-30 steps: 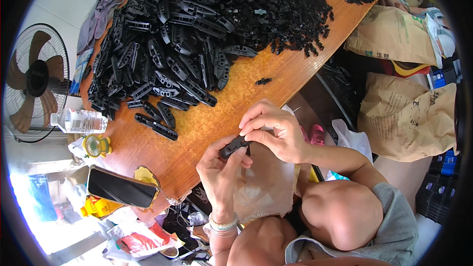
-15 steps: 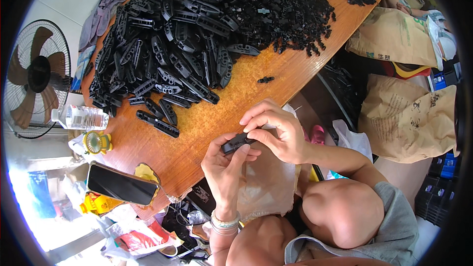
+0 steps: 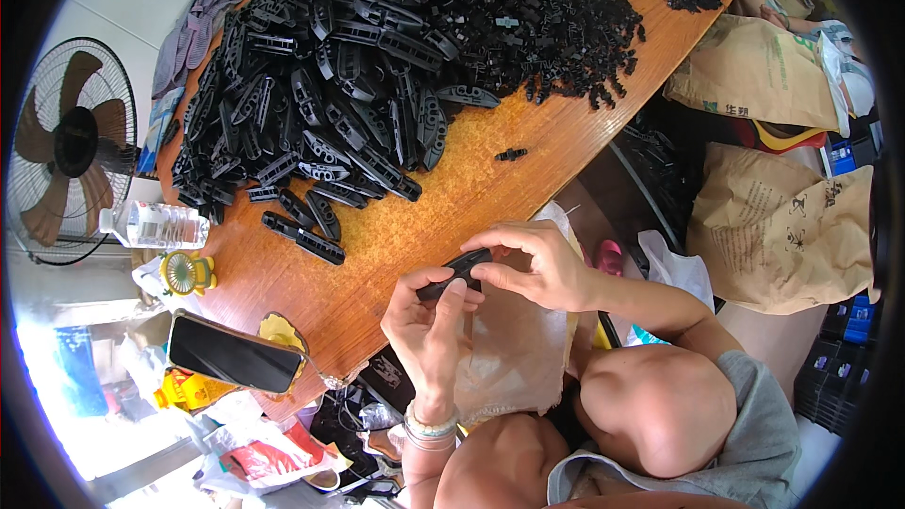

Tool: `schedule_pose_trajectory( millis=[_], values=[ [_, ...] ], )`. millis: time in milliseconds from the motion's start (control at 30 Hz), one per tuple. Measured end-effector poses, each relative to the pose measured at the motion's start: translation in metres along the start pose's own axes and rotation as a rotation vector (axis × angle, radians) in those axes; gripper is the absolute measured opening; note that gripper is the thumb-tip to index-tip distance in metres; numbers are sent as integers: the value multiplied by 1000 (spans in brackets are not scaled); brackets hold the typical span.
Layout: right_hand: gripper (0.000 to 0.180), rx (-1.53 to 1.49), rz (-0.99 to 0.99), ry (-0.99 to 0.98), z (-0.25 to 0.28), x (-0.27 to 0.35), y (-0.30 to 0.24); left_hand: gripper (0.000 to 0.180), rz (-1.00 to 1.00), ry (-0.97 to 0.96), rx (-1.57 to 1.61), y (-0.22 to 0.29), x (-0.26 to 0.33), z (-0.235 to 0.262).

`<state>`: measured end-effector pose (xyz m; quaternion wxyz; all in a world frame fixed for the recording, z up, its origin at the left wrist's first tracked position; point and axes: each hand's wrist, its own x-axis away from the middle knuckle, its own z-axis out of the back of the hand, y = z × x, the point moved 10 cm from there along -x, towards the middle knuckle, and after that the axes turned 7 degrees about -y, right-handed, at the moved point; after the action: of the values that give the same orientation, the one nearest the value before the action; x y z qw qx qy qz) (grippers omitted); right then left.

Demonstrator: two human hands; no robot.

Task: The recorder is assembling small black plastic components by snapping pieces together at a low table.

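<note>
Across a wooden table (image 3: pixel 377 245) lie heaps of black parts (image 3: pixel 358 75); by its near edge, the left hand (image 3: pixel 424 330) and right hand (image 3: pixel 539 269) (both curled nearly closed) pinch one dark piece (image 3: pixel 464 269) between them.

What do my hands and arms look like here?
The left grip is an ungloved hand with a pale beaded bracelet around its wrist. The right grip is ungloved too, its forearm bare. Grey cloth at the picture's lower right might be a sleeve; I can't tell.
</note>
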<state>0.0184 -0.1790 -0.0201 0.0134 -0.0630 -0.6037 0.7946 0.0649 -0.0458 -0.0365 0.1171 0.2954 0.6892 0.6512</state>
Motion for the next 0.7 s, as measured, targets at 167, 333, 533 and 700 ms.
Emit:
schedule_pose_trajectory(
  millis=[167,333,533,700],
  values=[
    [24,-115,-42,-141,2,-4,13,22,-37,-113,-34,11,-9,-2],
    [25,-2,-19,-75,26,-9,24,30,-173,319,-801,46,-29,83],
    [15,781,280,400,78,-24,8,40,-463,368,-1376,51,-39,80],
    [7,-153,155,356,76,-26,42,35,-592,476,-1402,54,-22,82]
  ],
)
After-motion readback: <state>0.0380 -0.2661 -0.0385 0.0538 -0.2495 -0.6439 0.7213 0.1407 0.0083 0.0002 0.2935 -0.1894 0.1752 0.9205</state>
